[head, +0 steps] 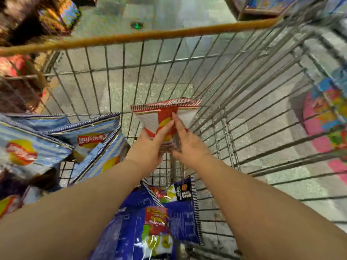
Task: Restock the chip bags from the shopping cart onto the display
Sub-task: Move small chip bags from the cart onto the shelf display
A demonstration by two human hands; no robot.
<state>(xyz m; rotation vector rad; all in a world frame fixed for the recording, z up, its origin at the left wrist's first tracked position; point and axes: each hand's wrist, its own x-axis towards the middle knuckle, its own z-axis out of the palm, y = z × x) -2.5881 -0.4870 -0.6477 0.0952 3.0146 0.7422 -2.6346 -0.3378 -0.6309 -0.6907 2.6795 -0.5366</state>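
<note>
A red-and-white chip bag is gripped by both the left hand and the right hand inside the wire cart, with light-blue bags at nine o'clock, a dark-blue bag at six, and blurred, perhaps stocked, shelving at eleven.

Red-and-white chip bag between both hands: thin plastic film, creased, crimped top seal. Light blue bags left of the left hand: glossy foil-like film, reflective. Dark blue bag under the forearms: shiny crinkled plastic. Cart around the hands: bare grey metal wire, orange matt rim. Floor beyond looks speckled, matt.
</note>
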